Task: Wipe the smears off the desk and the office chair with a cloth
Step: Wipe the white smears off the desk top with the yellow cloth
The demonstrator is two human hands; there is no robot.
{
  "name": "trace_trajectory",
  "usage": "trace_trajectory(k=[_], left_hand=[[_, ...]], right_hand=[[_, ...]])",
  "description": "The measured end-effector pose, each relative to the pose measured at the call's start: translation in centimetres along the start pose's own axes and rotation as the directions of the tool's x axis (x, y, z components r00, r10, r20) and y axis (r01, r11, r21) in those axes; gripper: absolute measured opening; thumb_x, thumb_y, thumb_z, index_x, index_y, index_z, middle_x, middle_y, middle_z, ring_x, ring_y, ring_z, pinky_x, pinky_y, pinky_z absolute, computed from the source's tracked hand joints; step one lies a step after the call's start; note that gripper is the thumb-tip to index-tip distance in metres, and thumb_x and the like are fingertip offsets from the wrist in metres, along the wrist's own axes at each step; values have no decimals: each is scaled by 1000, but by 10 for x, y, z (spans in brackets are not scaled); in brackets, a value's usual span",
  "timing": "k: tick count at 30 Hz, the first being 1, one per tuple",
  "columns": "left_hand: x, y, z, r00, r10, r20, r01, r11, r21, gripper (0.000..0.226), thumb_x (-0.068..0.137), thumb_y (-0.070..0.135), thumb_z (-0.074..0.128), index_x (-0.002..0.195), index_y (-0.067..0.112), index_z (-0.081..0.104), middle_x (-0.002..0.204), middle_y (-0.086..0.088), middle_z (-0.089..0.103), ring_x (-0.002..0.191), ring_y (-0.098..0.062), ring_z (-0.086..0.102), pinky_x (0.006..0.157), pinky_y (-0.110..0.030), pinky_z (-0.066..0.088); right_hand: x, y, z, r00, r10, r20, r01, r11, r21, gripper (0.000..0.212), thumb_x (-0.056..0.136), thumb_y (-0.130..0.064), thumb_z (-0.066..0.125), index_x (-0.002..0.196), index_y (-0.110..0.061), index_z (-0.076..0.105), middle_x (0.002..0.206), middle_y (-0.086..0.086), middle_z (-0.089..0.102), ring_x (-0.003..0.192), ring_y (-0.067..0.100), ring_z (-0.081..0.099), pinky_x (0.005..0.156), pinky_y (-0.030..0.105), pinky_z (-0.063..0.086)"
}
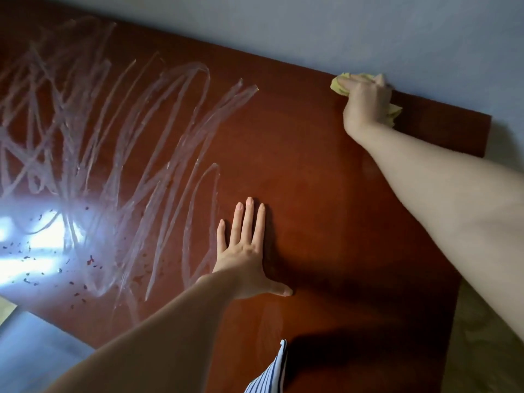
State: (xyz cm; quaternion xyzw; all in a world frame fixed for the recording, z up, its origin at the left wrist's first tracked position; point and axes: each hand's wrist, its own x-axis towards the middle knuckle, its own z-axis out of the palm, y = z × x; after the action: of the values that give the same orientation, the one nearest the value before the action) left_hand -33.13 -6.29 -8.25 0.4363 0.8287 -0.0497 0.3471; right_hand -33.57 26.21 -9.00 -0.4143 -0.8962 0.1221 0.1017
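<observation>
Lower centre: left grip [246, 251] lay flat, fingers straight, on the desk [326, 188] | left half: whitish smears [113, 143] covered the desk | upper right: right grip [365, 103] clutched a yellow cloth [337, 87] at the desk's far edge, by the wall [368, 29].

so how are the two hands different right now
The left hand lies flat with straight fingers and holds nothing; the right hand is curled round a yellow cloth. The left hand sits near the middle of the desk, beside the smears; the right hand is at the far edge by the wall, away from the smears. Both rest on the desk, arms bare.
</observation>
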Motion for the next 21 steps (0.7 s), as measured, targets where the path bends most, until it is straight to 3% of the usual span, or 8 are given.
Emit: trace_trajectory(k=[3, 10, 16, 21], left_hand=[[0, 0, 1, 1000, -4, -6, 4, 1000, 4, 153, 44, 86, 65, 127, 31, -51, 131, 8, -60, 122, -12, -54, 95, -40, -36], [1, -2, 0, 1000, -6, -2, 7, 1000, 5, 152, 44, 85, 66, 125, 33, -52, 127, 10, -62, 119, -10, -56, 94, -39, -37], [-1, -1, -3, 1000, -17, 4, 17, 1000, 9, 151, 46, 85, 66, 125, 32, -52, 127, 10, -62, 117, -9, -57, 98, -39, -34], [-2, 1, -3, 1000, -28, 13, 28, 999, 15, 152, 45, 85, 66, 127, 32, -51, 126, 10, -63, 115, -8, -58, 102, -42, -30]], right_hand=[[3, -37, 11, 997, -43, 59, 41, 999, 20, 47, 94, -2, 36, 128, -28, 57, 141, -5, 48, 122, 32, 36, 97, 39, 31], [-53, -82, 36, 923, -379, 63, 376, 925, 48, 49, 96, -4, 36, 133, -32, 53, 142, -7, 48, 111, 29, 41, 86, 36, 29], [-139, -48, 21, 802, -598, -15, 596, 797, 101, 43, 88, 3, 57, 122, -21, 64, 122, 0, 64, 89, 30, 54, 77, 41, 46], [-198, 12, -2, 705, -709, -9, 697, 690, 196, 44, 80, 10, 66, 115, -17, 70, 116, 2, 68, 89, 30, 60, 77, 47, 51]])
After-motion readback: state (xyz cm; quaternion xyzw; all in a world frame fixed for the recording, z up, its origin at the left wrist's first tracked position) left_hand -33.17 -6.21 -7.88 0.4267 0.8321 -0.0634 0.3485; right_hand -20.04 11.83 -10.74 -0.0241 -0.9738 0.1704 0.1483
